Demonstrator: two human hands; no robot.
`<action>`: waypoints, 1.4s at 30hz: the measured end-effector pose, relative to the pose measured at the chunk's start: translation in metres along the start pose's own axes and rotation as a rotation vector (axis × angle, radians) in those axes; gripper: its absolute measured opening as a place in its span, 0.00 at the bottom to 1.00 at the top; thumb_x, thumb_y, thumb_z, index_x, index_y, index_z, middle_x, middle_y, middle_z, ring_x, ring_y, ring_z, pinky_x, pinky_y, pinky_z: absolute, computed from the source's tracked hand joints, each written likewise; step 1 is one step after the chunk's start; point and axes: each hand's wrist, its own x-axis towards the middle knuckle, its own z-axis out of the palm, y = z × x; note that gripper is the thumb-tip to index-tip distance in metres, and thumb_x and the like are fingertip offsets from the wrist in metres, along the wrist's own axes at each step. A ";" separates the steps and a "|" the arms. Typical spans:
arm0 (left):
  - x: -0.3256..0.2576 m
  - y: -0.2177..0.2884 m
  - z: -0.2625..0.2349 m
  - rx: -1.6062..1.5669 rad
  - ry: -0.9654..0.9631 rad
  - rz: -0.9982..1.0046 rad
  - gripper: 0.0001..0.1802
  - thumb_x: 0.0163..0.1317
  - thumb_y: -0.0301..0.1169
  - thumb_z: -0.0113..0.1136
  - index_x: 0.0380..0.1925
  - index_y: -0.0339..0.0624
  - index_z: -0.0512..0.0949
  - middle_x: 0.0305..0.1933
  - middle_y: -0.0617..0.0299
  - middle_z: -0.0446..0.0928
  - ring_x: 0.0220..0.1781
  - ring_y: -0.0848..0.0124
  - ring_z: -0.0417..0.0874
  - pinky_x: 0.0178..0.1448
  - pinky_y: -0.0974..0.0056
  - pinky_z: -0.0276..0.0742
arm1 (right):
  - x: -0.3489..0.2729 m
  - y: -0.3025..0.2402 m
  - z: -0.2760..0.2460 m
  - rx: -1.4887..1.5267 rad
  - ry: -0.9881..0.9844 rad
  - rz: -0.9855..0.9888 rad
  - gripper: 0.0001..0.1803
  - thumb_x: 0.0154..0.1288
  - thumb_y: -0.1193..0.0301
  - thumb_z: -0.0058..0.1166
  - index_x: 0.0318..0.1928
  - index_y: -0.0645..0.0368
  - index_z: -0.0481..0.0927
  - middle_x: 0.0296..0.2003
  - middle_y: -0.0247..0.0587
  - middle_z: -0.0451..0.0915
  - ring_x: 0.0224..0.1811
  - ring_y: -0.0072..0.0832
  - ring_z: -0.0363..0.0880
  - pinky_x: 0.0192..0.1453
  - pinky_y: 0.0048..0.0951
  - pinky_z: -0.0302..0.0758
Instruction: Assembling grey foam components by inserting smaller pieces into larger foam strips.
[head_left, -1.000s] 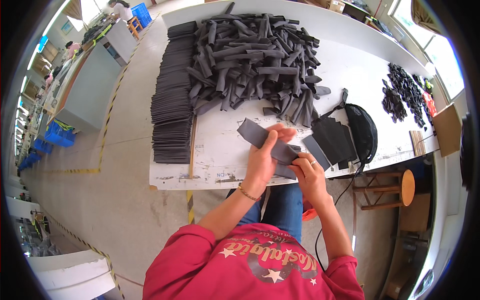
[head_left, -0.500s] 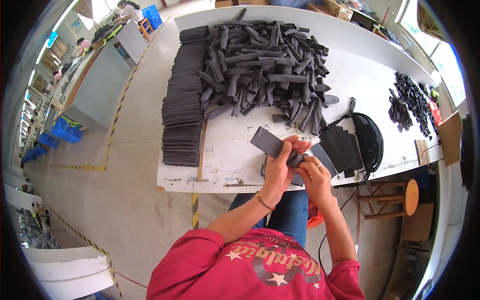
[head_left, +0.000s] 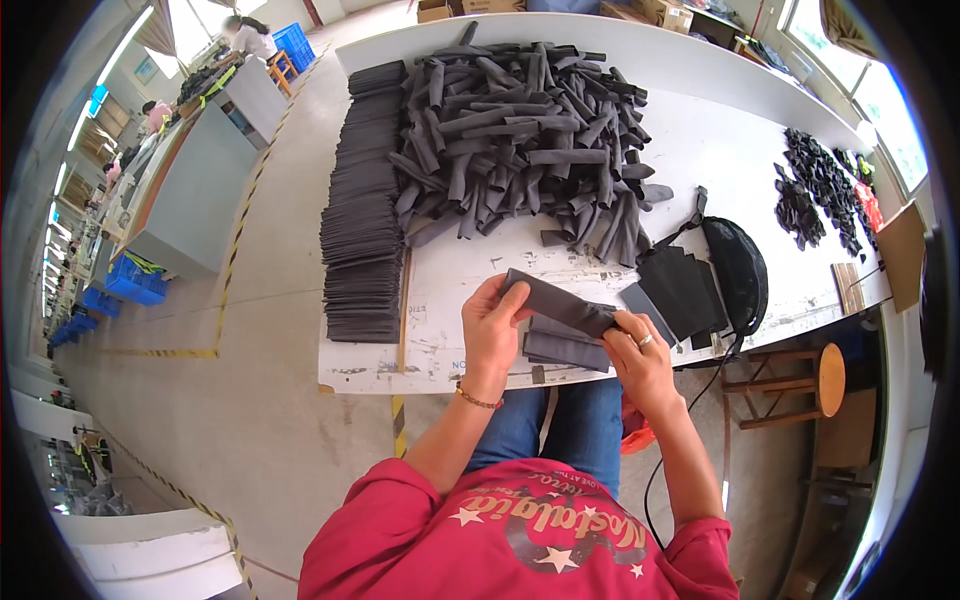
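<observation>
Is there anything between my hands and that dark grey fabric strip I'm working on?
Nothing visible. The left hand grips one end of the dark grey fabric strip and the right hand grips the other, just above a small stack of similar flat grey pieces at the white table edge.

Two hands are working: left hand [head_left: 492,325] and right hand [head_left: 640,355], jointly gripping one dark fabric sleeve [head_left: 560,303]. Directly under the grip, about two folded pieces [head_left: 565,345] are lying. One wooden stool [head_left: 800,378] is standing right of the grip. Beyond the grip, one loose pile [head_left: 520,130] is sitting, pieces too many to count.
</observation>
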 end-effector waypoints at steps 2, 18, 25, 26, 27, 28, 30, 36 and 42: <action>-0.004 0.003 0.001 0.010 -0.094 0.073 0.08 0.66 0.24 0.60 0.44 0.34 0.79 0.42 0.51 0.83 0.46 0.58 0.86 0.51 0.58 0.85 | -0.003 0.000 -0.001 -0.013 0.022 -0.010 0.15 0.48 0.83 0.67 0.36 0.60 0.78 0.45 0.45 0.77 0.37 0.44 0.79 0.36 0.39 0.77; -0.006 0.017 0.016 0.115 -0.233 0.040 0.12 0.72 0.30 0.53 0.46 0.31 0.78 0.43 0.48 0.83 0.47 0.58 0.86 0.55 0.58 0.82 | -0.011 0.011 -0.004 -0.059 0.024 -0.020 0.15 0.44 0.84 0.63 0.36 0.61 0.79 0.46 0.44 0.76 0.39 0.42 0.78 0.40 0.38 0.78; -0.002 0.014 0.015 0.133 -0.227 0.139 0.12 0.73 0.29 0.52 0.46 0.31 0.78 0.43 0.48 0.83 0.46 0.59 0.86 0.54 0.60 0.82 | -0.002 -0.006 0.015 0.500 0.216 0.606 0.08 0.57 0.80 0.64 0.37 0.63 0.80 0.45 0.40 0.77 0.39 0.27 0.75 0.44 0.27 0.74; 0.001 0.012 0.013 0.114 -0.190 0.157 0.11 0.73 0.29 0.52 0.46 0.31 0.78 0.43 0.47 0.83 0.45 0.59 0.86 0.54 0.60 0.82 | -0.001 -0.006 0.025 0.615 0.285 0.686 0.06 0.60 0.78 0.64 0.37 0.63 0.80 0.43 0.37 0.76 0.40 0.20 0.73 0.45 0.22 0.72; 0.003 0.010 0.011 0.096 -0.152 0.175 0.11 0.73 0.28 0.52 0.46 0.31 0.78 0.42 0.47 0.83 0.45 0.59 0.86 0.54 0.60 0.82 | -0.002 -0.007 0.024 0.611 0.288 0.687 0.06 0.60 0.78 0.64 0.37 0.63 0.80 0.43 0.37 0.76 0.40 0.20 0.73 0.45 0.22 0.72; 0.003 0.008 0.009 0.095 -0.155 0.173 0.11 0.73 0.28 0.52 0.46 0.31 0.78 0.42 0.47 0.83 0.45 0.59 0.86 0.54 0.60 0.82 | -0.001 -0.008 0.023 0.701 0.337 0.712 0.06 0.61 0.78 0.64 0.36 0.63 0.80 0.43 0.37 0.76 0.41 0.19 0.73 0.45 0.22 0.72; 0.005 0.009 0.005 0.094 -0.153 0.202 0.11 0.72 0.29 0.53 0.45 0.32 0.78 0.42 0.47 0.84 0.44 0.56 0.86 0.55 0.55 0.81 | 0.002 -0.008 0.021 0.798 0.383 0.733 0.05 0.61 0.78 0.63 0.36 0.64 0.80 0.44 0.36 0.75 0.41 0.18 0.73 0.46 0.21 0.72; 0.004 0.009 0.005 0.143 -0.183 0.218 0.10 0.72 0.28 0.53 0.45 0.32 0.79 0.42 0.47 0.84 0.44 0.56 0.86 0.55 0.55 0.81 | 0.013 -0.008 0.011 0.808 0.266 0.860 0.07 0.69 0.73 0.58 0.38 0.66 0.80 0.39 0.32 0.77 0.36 0.15 0.72 0.41 0.20 0.71; -0.004 0.004 0.006 0.177 -0.135 0.159 0.11 0.72 0.28 0.53 0.45 0.30 0.78 0.42 0.47 0.83 0.44 0.60 0.86 0.51 0.62 0.82 | 0.004 0.006 0.019 0.886 0.196 0.956 0.08 0.70 0.73 0.57 0.41 0.68 0.80 0.26 0.28 0.77 0.31 0.15 0.75 0.34 0.19 0.72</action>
